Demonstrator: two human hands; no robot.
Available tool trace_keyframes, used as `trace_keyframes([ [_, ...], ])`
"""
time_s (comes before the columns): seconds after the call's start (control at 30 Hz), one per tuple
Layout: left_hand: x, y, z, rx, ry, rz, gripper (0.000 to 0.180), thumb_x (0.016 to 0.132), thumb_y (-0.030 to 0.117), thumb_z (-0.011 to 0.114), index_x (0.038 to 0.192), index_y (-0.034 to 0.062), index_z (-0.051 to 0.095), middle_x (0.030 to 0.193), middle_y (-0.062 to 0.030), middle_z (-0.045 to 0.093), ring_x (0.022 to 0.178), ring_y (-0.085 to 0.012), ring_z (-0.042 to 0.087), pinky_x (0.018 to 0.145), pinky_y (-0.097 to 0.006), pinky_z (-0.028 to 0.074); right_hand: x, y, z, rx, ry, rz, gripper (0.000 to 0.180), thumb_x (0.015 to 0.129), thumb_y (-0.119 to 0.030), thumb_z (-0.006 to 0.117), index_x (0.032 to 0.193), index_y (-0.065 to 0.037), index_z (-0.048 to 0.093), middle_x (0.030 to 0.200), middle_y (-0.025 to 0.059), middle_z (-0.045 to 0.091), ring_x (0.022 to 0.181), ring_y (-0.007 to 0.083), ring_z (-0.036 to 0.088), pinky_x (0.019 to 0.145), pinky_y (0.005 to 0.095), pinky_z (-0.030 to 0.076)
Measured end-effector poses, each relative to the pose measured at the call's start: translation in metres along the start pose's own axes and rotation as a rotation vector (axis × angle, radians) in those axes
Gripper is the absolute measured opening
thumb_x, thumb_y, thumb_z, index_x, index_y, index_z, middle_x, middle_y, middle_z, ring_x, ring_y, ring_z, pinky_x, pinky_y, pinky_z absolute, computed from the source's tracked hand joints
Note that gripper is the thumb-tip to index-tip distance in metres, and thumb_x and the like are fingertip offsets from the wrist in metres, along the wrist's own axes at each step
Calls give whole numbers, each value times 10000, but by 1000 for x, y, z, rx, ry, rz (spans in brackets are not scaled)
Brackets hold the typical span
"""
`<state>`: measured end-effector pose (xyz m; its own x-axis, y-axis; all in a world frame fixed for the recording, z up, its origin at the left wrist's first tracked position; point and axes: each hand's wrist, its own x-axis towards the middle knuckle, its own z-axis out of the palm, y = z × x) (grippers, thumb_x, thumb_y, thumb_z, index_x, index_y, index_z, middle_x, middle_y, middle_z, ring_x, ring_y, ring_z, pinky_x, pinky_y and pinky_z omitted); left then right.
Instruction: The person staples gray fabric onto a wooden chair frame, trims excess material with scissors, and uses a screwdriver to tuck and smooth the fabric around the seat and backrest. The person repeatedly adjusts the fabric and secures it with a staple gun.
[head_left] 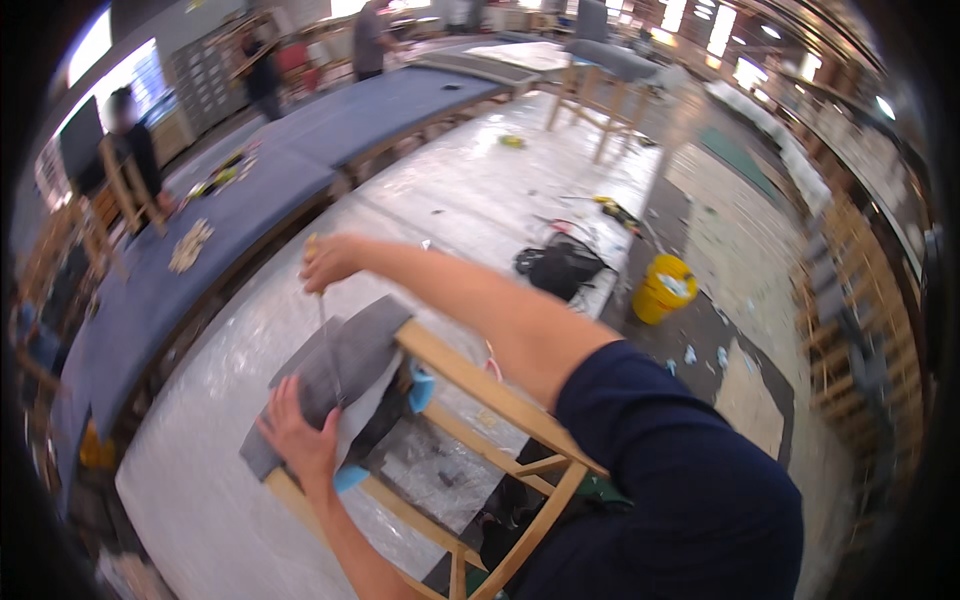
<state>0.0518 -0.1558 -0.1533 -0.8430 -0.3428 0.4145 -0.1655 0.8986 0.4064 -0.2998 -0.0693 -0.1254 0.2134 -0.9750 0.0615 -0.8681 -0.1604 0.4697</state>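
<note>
Pressing flat on grey fabric, left hand has its fingers spread, palm down near the lower edge of the cloth. Fabric is draped over the top corner of a wooden frame, hanging loose on both sides. Right hand is raised above it, fingers pinched shut on a small yellowish tool, a thin line running down toward the cloth; cannot tell if it is thread or a blade. Fabric looks soft, light, floppy, likely to slide on bare wood, so best held flat against the rail or gripped at an edge. Frame looks stiff, light. Blue padding shows under the cloth. Yellow bucket and black bag sit well apart on the floor.
</note>
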Motion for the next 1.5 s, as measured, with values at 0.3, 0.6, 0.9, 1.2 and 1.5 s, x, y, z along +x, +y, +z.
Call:
trace_keyframes([
  [0.3, -8, -1, -1, -349, 9, 99, 664, 792, 212, 794, 1382, 58, 533, 1409, -144, 544, 1350, -326, 471, 1153, -486, 312, -76, -69, -49, 256, 405, 243, 137, 838, -127, 648, 966, -157, 611, 1014, 22, 635, 1101, 239, 594, 971, 413, 443],
  [0.6, -62, 162, -14, -1045, -729, -36, 383, 1070, 293, 496, 1080, -51, 663, 678, -26, 583, 526, -80, 507, 492, -228, 381, -250, -207, -180, -199, 272, 710, 152, 813, -177, 658, 956, -209, 614, 992, -30, 578, 1111, 164, 567, 1134, 485, 377],
  [0.9, -152, 144, -46, -1144, -911, -492, 419, 1078, 306, 490, 737, 63, 486, 576, 33, 378, 480, -55, 349, 434, -234, 279, -427, -406, -144, 277, 124, 1523, 176, 828, -196, 663, 986, -117, 658, 987, 85, 677, 1004, 288, 632, 931, 437, 489],
  [1.2, -238, 109, -199, 962, -1103, -1088, 502, 1086, 317, 392, 1346, -90, 525, 1375, -220, 584, 1290, -314, 536, 1097, -448, 409, -403, -554, 48, 1477, -78, 1599, 236, 812, -219, 725, 980, -54, 707, 862, 131, 713, 824, 270, 700, 754, 393, 535],
  [1.5, -364, 147, -91, -395, -316, -1325, 619, 910, 316, 742, 1346, -73, 537, 981, -168, 642, 782, -208, 582, 664, -373, 501, -367, -436, 166, 806, 237, 1631, 343, 790, -153, 699, 1123, -77, 674, 1109, 171, 645, 1066, 363, 602, 932, 465, 486],
])
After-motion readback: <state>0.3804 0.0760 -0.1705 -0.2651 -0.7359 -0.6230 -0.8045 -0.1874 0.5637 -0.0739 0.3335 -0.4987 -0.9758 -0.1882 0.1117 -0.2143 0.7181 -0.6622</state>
